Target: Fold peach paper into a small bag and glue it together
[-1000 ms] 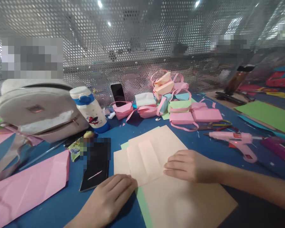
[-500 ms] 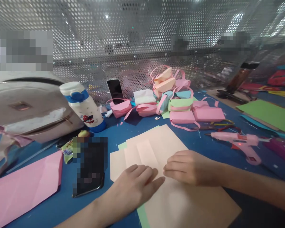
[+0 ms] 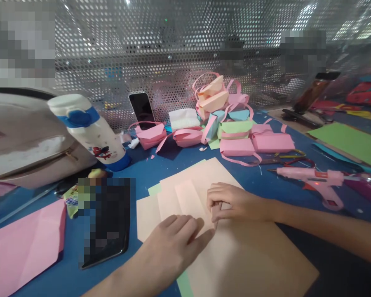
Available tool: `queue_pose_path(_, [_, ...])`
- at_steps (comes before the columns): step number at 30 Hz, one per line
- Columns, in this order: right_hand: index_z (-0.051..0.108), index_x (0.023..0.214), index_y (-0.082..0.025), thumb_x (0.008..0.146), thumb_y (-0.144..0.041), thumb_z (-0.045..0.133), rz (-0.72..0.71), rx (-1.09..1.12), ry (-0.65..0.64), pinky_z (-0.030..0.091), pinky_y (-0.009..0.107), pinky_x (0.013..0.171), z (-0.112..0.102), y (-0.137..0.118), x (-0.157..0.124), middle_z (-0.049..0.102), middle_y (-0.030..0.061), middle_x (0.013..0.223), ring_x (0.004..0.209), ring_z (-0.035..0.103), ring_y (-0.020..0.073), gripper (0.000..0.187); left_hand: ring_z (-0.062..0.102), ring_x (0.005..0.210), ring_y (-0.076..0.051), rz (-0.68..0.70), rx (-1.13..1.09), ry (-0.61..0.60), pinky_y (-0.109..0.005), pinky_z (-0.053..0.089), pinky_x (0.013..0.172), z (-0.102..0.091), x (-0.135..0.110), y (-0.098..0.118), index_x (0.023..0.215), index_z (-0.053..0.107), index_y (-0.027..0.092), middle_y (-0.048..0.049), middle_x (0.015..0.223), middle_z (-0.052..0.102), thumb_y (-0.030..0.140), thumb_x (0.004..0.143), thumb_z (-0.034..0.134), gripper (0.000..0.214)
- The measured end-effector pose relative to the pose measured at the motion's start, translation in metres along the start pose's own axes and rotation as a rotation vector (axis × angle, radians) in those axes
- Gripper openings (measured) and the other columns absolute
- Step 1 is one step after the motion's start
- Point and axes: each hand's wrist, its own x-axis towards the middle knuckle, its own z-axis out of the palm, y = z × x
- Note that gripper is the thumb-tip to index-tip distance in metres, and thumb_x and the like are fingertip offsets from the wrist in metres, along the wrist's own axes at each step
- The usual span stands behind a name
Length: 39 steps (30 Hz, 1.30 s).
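Note:
A folded peach paper sheet (image 3: pixel 191 185) lies on top of larger peach and green sheets on the blue table (image 3: pixel 259 177). My left hand (image 3: pixel 173 249) rests flat on the folded sheet's near edge, fingers stretched out toward the right. My right hand (image 3: pixel 231 202) sits just beyond it, fingers curled and pinching a folded edge of the peach paper between thumb and fingertips. The two hands are almost touching at the fold.
A dark phone (image 3: pixel 106 231) and pink paper (image 3: pixel 21 247) lie to the left, a grey bag (image 3: pixel 21 140) and white bottle (image 3: pixel 91 134) behind them. Folded paper boxes (image 3: pixel 235 140) and a propped phone (image 3: pixel 141 110) stand by the mesh wall. A pink glue gun (image 3: pixel 315 179) lies right.
My left hand moved from the table beside the paper onto the folded sheet. My right hand went from lying flat to curling and pinching the paper's edge. The view shifted slightly.

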Motion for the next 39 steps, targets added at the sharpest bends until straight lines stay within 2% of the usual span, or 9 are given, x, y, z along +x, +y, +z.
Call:
queue_pose_path(2, [0.059, 0.077, -0.018, 0.089, -0.03, 0.07, 0.041, 0.029, 0.002, 0.038, 0.027, 0.078, 0.001, -0.001, 0.004, 0.059, -0.0034, 0.079, 0.079, 0.054, 0.0142, 0.02, 0.054, 0.072, -0.018, 0.008, 0.003, -0.02, -0.031, 0.045, 0.059, -0.002, 0.001, 0.0, 0.134, 0.051, 0.013, -0.0047, 0.086, 0.056, 0.01, 0.097, 0.047, 0.038])
queue_pose_path(8, [0.058, 0.076, -0.018, 0.089, -0.035, 0.07, 0.03, 0.001, 0.023, 0.035, 0.028, 0.077, 0.008, 0.0, 0.007, 0.059, -0.0034, 0.078, 0.078, 0.052, 0.0146, 0.024, 0.055, 0.075, -0.019, 0.007, -0.017, -0.016, -0.032, 0.046, 0.062, 0.001, -0.001, -0.001, 0.14, 0.047, 0.012, -0.0058, 0.09, 0.058, 0.01, 0.097, 0.046, 0.043])
queue_pose_path(15, [0.058, 0.079, -0.018, 0.092, -0.041, 0.065, 0.007, -0.052, 0.06, 0.034, 0.029, 0.078, 0.013, 0.003, 0.004, 0.061, -0.0018, 0.082, 0.08, 0.053, 0.0155, 0.027, 0.054, 0.07, -0.018, -0.001, -0.06, 0.07, -0.03, 0.044, 0.057, 0.007, -0.003, -0.002, 0.128, 0.056, 0.015, -0.0053, 0.089, 0.059, 0.011, 0.098, 0.047, 0.032])
queue_pose_path(25, [0.06, 0.08, -0.019, 0.092, -0.042, 0.065, -0.02, -0.08, 0.077, 0.035, 0.029, 0.077, 0.017, 0.008, 0.004, 0.062, -0.0022, 0.083, 0.08, 0.053, 0.0151, 0.026, 0.055, 0.072, -0.017, -0.006, -0.013, 0.005, -0.031, 0.047, 0.058, 0.003, -0.002, 0.0, 0.138, 0.049, 0.009, -0.0056, 0.092, 0.062, 0.011, 0.099, 0.044, 0.039])
queue_pose_path(29, [0.06, 0.079, -0.019, 0.091, -0.039, 0.067, -0.013, -0.076, 0.07, 0.035, 0.029, 0.078, 0.016, 0.006, 0.004, 0.062, -0.0025, 0.082, 0.079, 0.053, 0.0148, 0.024, 0.056, 0.075, -0.018, 0.022, 0.015, -0.027, -0.032, 0.048, 0.062, 0.001, 0.0, -0.001, 0.142, 0.045, 0.009, -0.0068, 0.094, 0.063, 0.011, 0.098, 0.045, 0.044])
queue_pose_path(34, [0.06, 0.078, -0.019, 0.089, -0.034, 0.071, 0.002, -0.049, 0.07, 0.036, 0.029, 0.078, 0.012, 0.003, 0.005, 0.062, -0.0028, 0.081, 0.08, 0.054, 0.0148, 0.022, 0.057, 0.075, -0.019, 0.024, 0.036, -0.034, -0.033, 0.047, 0.062, 0.003, 0.001, 0.0, 0.139, 0.048, 0.011, -0.0066, 0.092, 0.062, 0.012, 0.096, 0.048, 0.043])
queue_pose_path(39, [0.057, 0.081, -0.018, 0.098, -0.022, 0.056, -0.005, 0.011, 0.106, 0.038, 0.029, 0.079, 0.013, 0.004, 0.005, 0.061, -0.0005, 0.083, 0.08, 0.053, 0.0152, 0.018, 0.058, 0.082, -0.02, 0.027, 0.011, -0.037, -0.034, 0.048, 0.065, 0.006, -0.001, 0.002, 0.137, 0.049, 0.012, -0.0082, 0.101, 0.064, 0.011, 0.098, 0.043, 0.039])
